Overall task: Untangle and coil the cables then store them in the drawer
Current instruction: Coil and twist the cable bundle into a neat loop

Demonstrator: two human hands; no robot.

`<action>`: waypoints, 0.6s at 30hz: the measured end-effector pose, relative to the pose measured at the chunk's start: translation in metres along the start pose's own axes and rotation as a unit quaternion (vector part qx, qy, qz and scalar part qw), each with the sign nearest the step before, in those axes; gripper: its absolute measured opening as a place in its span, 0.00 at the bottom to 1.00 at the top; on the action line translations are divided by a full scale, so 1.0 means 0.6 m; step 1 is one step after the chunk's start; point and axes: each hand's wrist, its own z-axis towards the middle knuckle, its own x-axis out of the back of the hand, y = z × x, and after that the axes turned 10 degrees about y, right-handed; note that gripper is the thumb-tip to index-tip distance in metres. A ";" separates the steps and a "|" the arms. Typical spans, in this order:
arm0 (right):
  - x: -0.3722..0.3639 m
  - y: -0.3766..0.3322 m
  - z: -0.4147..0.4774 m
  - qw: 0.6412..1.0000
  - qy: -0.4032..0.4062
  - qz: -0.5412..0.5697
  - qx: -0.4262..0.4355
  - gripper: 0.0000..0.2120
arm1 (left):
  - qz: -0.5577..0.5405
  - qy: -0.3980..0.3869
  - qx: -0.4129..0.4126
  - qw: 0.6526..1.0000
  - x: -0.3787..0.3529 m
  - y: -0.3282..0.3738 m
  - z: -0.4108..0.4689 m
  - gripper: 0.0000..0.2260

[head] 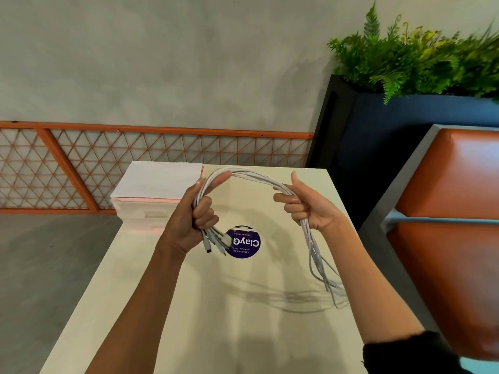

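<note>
The bundle of white cables (253,176) is arching in the air above the purple sticker (244,242), its strands lying side by side, likely being evened out before coiling. The left hand (194,220) is clamping round the plug ends just over the sticker's left edge, anchoring them, while the right hand (302,206) is curling round the bundle up and right of the sticker, letting the loose tails dangle free. No drawer is showing.

Single head-worn wide-angle view: it looks forward and down from the near end of the table (243,333) toward the far wall (162,63), with the left hand (189,225) and right hand (305,209) close, mid-frame.
</note>
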 end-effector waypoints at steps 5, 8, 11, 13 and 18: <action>0.000 0.013 0.003 0.983 0.114 -0.079 0.122 0.11 | -0.021 0.014 -0.028 0.999 0.002 0.003 0.009 0.24; -0.016 0.018 0.002 0.933 0.202 -0.201 0.220 0.04 | -0.010 0.025 -0.034 0.999 0.005 0.004 0.008 0.24; -0.016 0.029 0.011 0.835 0.317 -0.324 0.312 0.05 | 0.015 0.022 -0.033 0.999 0.002 0.007 0.008 0.24; -0.015 0.045 0.024 0.709 0.426 -0.429 0.363 0.07 | 0.030 0.012 -0.023 0.999 -0.001 0.006 0.009 0.25; -0.033 0.077 0.054 0.518 0.559 -0.507 0.402 0.20 | 0.062 -0.006 -0.003 0.998 -0.001 0.000 0.011 0.27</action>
